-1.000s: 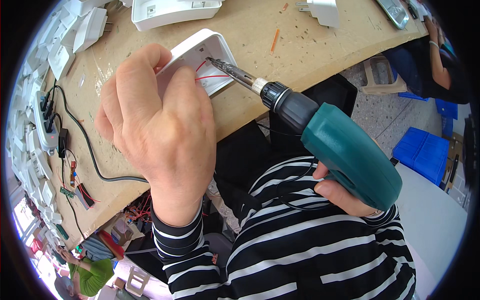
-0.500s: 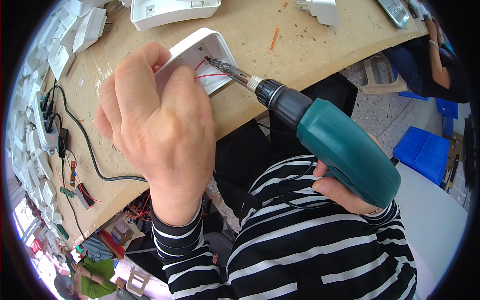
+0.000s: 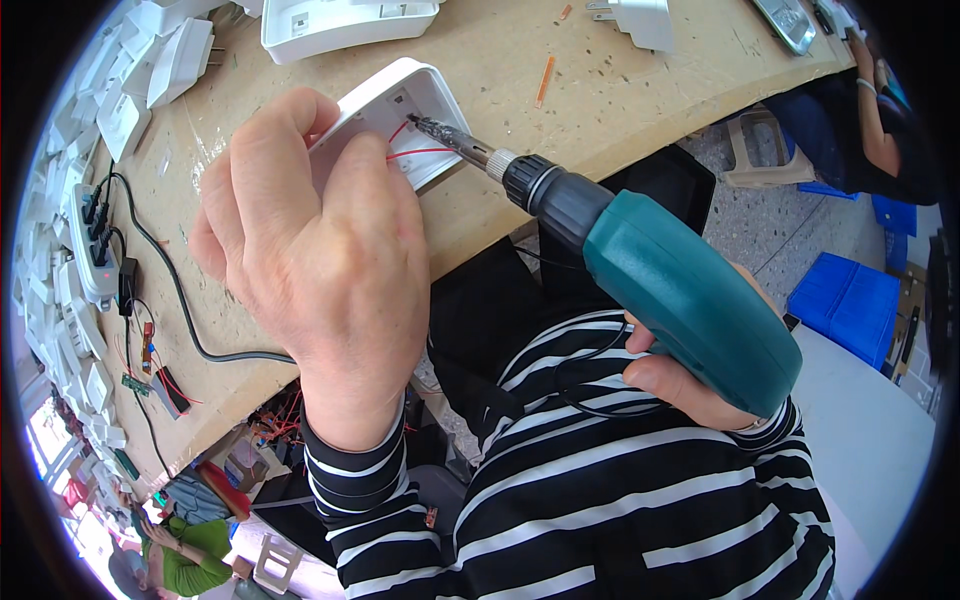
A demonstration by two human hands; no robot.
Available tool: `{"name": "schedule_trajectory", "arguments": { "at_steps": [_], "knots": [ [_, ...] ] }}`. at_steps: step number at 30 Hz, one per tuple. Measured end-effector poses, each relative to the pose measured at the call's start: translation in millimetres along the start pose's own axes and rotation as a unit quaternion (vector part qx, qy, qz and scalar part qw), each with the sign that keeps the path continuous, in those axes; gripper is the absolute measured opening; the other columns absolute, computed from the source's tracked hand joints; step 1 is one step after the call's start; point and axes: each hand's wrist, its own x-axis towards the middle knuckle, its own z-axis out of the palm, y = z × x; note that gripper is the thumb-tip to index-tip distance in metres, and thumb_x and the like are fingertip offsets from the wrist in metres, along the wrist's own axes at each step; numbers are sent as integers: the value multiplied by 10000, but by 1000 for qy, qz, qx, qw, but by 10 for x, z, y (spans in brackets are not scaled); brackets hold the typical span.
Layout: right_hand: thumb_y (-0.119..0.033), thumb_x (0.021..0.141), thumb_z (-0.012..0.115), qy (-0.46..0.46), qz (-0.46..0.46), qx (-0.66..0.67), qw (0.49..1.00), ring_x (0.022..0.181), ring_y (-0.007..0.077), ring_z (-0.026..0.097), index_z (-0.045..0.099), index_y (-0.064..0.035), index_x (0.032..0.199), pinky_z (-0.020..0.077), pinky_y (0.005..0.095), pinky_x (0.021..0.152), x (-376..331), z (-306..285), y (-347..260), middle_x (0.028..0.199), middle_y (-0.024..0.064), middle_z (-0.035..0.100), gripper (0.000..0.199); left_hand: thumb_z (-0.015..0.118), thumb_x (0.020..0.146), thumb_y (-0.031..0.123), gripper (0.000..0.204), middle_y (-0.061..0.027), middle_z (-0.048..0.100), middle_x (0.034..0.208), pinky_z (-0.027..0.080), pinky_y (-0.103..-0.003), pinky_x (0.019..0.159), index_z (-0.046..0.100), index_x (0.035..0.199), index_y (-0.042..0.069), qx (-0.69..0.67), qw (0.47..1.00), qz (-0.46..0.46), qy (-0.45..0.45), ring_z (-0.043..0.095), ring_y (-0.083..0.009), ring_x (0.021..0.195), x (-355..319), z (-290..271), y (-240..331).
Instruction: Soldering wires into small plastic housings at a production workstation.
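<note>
A small white plastic case (image 3: 436,95) lies open side up on the table, two red wires (image 3: 420,153) showing inside it. My left hand (image 3: 320,225) is over its left side, index finger and thumb closed in a pinch at the red wires; the fingertips are partly hidden. In my right hand (image 3: 680,388) is a green pistol-shaped soldering iron (image 3: 690,290), its grip wrapped by the fingers. The iron's dark tip reaches into the case and meets the end of one red wire near the inner wall.
Another white case (image 3: 345,38) and a white plug adapter (image 3: 640,22) sit farther back. White housings (image 3: 125,125) crowd the left side, near a power strip (image 3: 95,245) with black cables. A small circuit board (image 3: 135,384) lies below. Other people work at far right and lower left.
The soldering iron's body has shifted slightly left, its tip staying at the wire end. The case has moved very slightly; my left hand keeps nearly the same pose.
</note>
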Motion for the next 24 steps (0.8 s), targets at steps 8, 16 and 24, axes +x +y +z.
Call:
{"name": "schedule_trajectory", "arguments": {
  "at_steps": [8, 16, 24],
  "knots": [
    [-209, 693, 854, -6, 8, -32, 999, 938, 201, 680, 518, -29, 1302, 554, 285, 769, 23, 1, -38, 1113, 90, 665, 719, 677, 669, 69, 104, -40, 611, 968, 407, -343, 804, 696, 771, 75, 5, 1000, 1, -3, 569, -230, 895, 3, -11, -1],
    [-253, 704, 844, -51, 64, -60, 995, 928, 197, 680, 534, -36, 1290, 551, 274, 768, 43, -28, -103, 1103, 82, 666, 697, 678, 667, 66, 104, -44, 612, 969, 408, -346, 809, 700, 768, 72, 3, 1000, 4, 4, 567, -231, 907, -12, 5, -12],
    [-256, 695, 849, 7, 52, -44, 998, 905, 200, 679, 558, -46, 1270, 548, 267, 753, -149, 37, 24, 1091, 84, 668, 677, 677, 664, 65, 113, -43, 611, 971, 406, -350, 806, 703, 773, 70, 5, 1000, 1, 2, 568, -233, 913, -4, -4, -1]
  ]
}}
